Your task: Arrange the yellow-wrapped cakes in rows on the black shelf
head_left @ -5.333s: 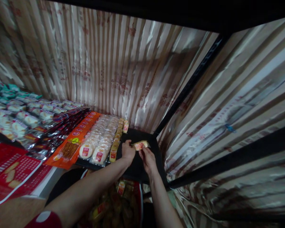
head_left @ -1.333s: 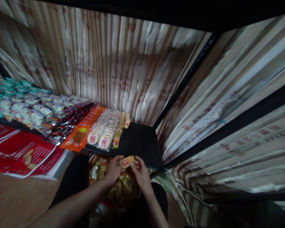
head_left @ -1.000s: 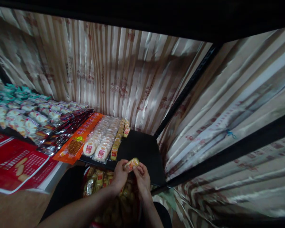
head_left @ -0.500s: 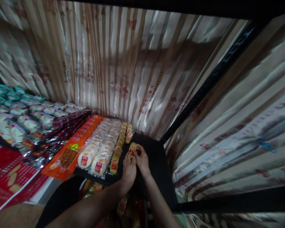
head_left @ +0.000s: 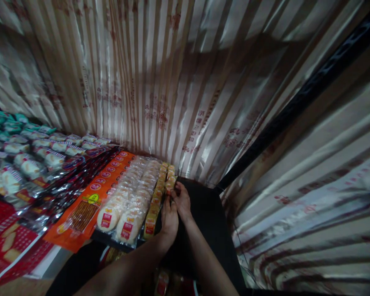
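Note:
Both hands meet at the near end of a short second row of yellow snack packets. My left hand (head_left: 169, 218) has its fingertips at the lower side of the nearest snack packet (head_left: 170, 184). From the right, my right hand (head_left: 183, 201) curls its fingers around the same packet's near edge; both hands look closed on it, though the fingers partly hide the contact. Directly left runs a longer row of yellow snack packets (head_left: 154, 205), upright and tightly packed. Beyond it stand two rows of white round rice crackers (head_left: 128, 226) in clear wrappers.
A black shelf (head_left: 200, 222) lies under the hands. Orange pretzel-stick bags (head_left: 86, 205), dark red packets (head_left: 77, 181) and white snack bags (head_left: 31, 164) extend leftward. Striped plastic sheeting (head_left: 160, 82) hangs behind, and a black post (head_left: 265, 135) rises at right.
My hands have moved the small yellow packet away from me, up against the short row at the back. The view has shifted and turned slightly.

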Tool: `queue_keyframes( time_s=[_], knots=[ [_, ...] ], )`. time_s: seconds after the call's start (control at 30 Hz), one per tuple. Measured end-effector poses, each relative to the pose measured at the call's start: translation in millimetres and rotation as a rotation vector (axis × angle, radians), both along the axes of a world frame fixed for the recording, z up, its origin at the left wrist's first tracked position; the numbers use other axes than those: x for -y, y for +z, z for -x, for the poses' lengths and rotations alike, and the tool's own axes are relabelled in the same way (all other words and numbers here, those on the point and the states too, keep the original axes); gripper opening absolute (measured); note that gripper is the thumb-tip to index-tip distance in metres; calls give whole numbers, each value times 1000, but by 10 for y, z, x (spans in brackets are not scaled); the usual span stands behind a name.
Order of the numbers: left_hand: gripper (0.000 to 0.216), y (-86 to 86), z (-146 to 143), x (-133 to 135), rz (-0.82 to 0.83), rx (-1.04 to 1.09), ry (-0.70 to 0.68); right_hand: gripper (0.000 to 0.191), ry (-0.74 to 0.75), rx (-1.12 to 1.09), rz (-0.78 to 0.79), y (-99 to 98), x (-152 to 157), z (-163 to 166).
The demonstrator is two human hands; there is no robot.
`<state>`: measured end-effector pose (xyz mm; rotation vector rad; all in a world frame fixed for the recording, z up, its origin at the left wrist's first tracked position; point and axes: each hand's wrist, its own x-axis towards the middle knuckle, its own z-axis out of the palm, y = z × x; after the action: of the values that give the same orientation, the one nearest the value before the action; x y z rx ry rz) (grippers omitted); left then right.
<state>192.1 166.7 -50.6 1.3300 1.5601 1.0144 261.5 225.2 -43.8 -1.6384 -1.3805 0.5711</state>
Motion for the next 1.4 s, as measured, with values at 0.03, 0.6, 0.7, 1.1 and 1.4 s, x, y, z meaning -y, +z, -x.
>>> queue_keyframes(
  time_s=[0.03,0.6,0.7,1.1,1.4],
  knots=[
    [47,5,-7,-14,16,11,16,49,-9,-18,9,-18,-10,4],
    [49,58,-71,-73,81,-38,59,53,85,-92,-46,-177,-107,-6],
    [50,84,-61,-85,101,-20,24,51,145,-166,4,-184,-103,6],
    [46,71,-84,103,59,-64,19,48,-32,-161,-41,-162,230,10],
    [42,130,242,1244,-112,64,-104,45,-117,-437,-5,-43,1406,263]
  ],
)
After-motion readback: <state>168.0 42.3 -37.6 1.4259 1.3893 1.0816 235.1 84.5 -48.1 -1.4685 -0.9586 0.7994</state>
